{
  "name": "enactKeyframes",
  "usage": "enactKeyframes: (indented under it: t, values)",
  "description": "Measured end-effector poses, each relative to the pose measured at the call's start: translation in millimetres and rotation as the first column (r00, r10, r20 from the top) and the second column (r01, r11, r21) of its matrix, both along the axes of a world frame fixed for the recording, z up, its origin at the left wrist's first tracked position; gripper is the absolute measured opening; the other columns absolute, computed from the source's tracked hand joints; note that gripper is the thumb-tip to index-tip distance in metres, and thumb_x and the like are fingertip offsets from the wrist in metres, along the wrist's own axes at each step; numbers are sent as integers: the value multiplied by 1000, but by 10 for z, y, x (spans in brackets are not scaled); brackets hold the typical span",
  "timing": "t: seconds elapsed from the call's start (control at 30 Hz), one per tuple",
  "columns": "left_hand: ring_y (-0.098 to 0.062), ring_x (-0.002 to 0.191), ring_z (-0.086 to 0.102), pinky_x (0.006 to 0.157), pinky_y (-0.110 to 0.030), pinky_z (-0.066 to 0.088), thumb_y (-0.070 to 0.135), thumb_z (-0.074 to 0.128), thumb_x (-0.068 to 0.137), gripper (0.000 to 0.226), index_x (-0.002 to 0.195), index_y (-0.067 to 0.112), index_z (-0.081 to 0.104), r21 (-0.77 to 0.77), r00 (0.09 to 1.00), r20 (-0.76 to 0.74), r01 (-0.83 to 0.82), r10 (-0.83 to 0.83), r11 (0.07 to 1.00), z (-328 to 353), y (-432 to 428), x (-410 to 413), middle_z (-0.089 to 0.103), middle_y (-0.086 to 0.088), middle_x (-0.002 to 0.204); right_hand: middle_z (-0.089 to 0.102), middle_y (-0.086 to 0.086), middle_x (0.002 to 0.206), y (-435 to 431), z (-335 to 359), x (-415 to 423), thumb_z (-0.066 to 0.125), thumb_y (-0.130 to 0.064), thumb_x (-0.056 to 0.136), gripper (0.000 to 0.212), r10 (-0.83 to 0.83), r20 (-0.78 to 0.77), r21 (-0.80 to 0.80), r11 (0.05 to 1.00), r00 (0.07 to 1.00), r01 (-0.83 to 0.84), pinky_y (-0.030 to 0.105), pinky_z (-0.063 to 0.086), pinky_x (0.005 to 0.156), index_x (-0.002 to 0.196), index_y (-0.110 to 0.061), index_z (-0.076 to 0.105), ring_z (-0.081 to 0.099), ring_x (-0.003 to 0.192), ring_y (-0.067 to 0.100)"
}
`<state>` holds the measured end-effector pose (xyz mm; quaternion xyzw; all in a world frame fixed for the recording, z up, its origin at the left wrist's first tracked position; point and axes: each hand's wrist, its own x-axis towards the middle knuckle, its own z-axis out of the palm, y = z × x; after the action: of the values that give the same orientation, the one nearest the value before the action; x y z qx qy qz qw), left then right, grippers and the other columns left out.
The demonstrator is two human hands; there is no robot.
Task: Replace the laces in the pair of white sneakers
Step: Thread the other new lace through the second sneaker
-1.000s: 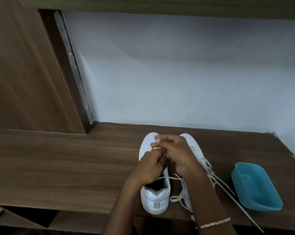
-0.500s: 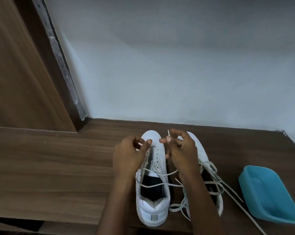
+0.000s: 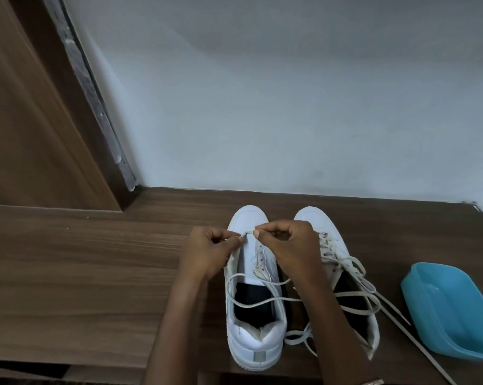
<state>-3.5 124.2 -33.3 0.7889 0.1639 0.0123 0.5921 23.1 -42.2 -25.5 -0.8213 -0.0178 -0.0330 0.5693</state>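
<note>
Two white sneakers stand side by side on the brown wooden shelf (image 3: 96, 273), toes toward the wall. On the left sneaker (image 3: 255, 337), a thin white lace (image 3: 251, 302) crosses the lowest eyelets and loops loosely over the dark opening. My left hand (image 3: 209, 251) pinches this lace at the left eyelet row. My right hand (image 3: 287, 243) pinches it at the right row, near the toe. The right sneaker (image 3: 329, 240) is partly hidden by my right forearm; its thicker off-white lace (image 3: 354, 298) lies loose and trails right across the shelf.
A light blue plastic tub (image 3: 451, 312) sits at the right, close to the trailing lace. A pale wall (image 3: 290, 107) rises right behind the toes. A brown wooden panel (image 3: 26, 120) stands at the left. The shelf's front edge runs just below the heels.
My hands have parted from the middle of the left sneaker and now each pinch the lace at one side of the lowest eyelets. The camera has tilted down and moved closer.
</note>
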Motion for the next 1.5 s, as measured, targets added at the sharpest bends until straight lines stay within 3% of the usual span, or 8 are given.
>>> enactKeyframes:
  t: [0.2, 0.4, 0.8, 1.03, 1.23, 1.37, 1.5]
  values:
    - [-20, 85, 75, 88, -51, 58, 10, 76, 84, 6, 82, 12, 82, -101, 1000, 23, 23, -21, 995, -22, 37, 5, 78, -2, 85, 69, -16, 67, 99, -101, -11, 80, -22, 77, 4, 20, 95, -201, 980, 995, -1, 25, 54, 66, 76, -26, 80, 65, 68, 1]
    - [-35, 88, 74, 90, -53, 57, 3, 71, 87, 9, 92, 2, 79, -200, 998, 43, 60, -53, 978, -39, 77, -10, 77, -16, 88, 66, -12, 61, 146, -95, -22, 77, -22, 78, 7, 35, 104, -316, 949, 994, 0, 23, 49, 57, 73, -26, 78, 62, 65, 4]
    - [-28, 92, 74, 94, -50, 56, 10, 69, 91, 12, 94, 8, 80, -207, 996, 62, 81, -69, 975, -43, 84, -34, 78, -9, 91, 61, -15, 69, 180, -191, -31, 76, -22, 83, 7, 50, 163, -319, 948, 985, 4, 29, 51, 64, 76, -23, 78, 62, 71, 7]
    - [-46, 102, 66, 94, -58, 53, 14, 68, 92, 13, 92, 10, 81, -223, 995, 57, 97, -86, 970, -70, 96, -28, 77, -16, 92, 60, -16, 78, 241, -239, -54, 73, -25, 86, 6, -2, 153, -308, 950, 988, 49, 33, 53, 68, 82, -25, 77, 63, 78, 7]
    - [-37, 91, 70, 81, -35, 59, 11, 67, 93, 12, 95, 10, 79, -275, 998, 54, 53, -40, 960, -102, 107, -14, 76, -20, 94, 66, -15, 78, 226, -290, -3, 78, -21, 83, 4, 15, 137, -215, 976, 991, 15, 26, 52, 72, 83, -24, 79, 63, 77, 3]
    - [-40, 85, 72, 78, -43, 62, 10, 74, 87, 8, 89, 15, 80, -181, 992, 126, -2, 25, 983, -115, 23, -8, 76, -16, 82, 65, -16, 79, 249, -299, -12, 82, -22, 80, 5, -14, 144, -211, 976, 989, 44, 23, 50, 72, 83, -26, 80, 63, 78, 1]
    - [-12, 56, 69, 55, -24, 56, 16, 78, 85, 6, 81, 22, 79, 124, 976, 211, -73, 46, 990, -139, -31, 33, 73, 3, 65, 72, -11, 82, 243, -308, -1, 85, -20, 76, 9, -20, 148, -177, 983, 989, 46, 18, 47, 74, 84, -23, 81, 63, 78, 0]
